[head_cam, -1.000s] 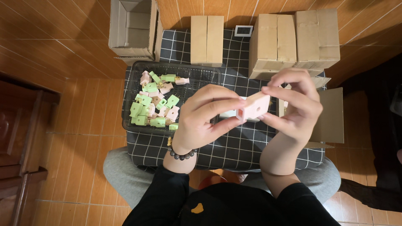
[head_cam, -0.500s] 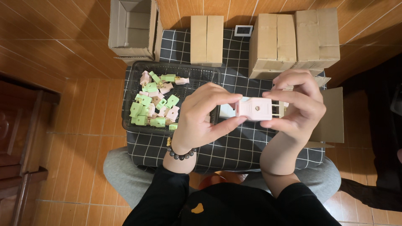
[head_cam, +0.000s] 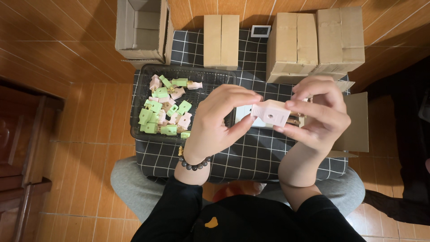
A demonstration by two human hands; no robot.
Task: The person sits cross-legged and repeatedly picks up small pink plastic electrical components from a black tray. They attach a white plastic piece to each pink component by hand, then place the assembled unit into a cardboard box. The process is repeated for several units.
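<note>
A small pink plastic plug with brass prongs on its right end is held level above the checked cloth. My right hand grips its right end from above and below. My left hand, with a bead bracelet on the wrist, has its fingertips on the plug's left end. A black mesh tray at the left holds several pink and green plugs.
Closed cardboard boxes stand along the far edge of the cloth, an open one at the back left. Another open box lies under my right hand. A small white device sits between boxes. Wooden furniture is at the left.
The pink plug has been turned from tilted to level between both hands, and its prongs now point right. The hands stay in about the same place.
</note>
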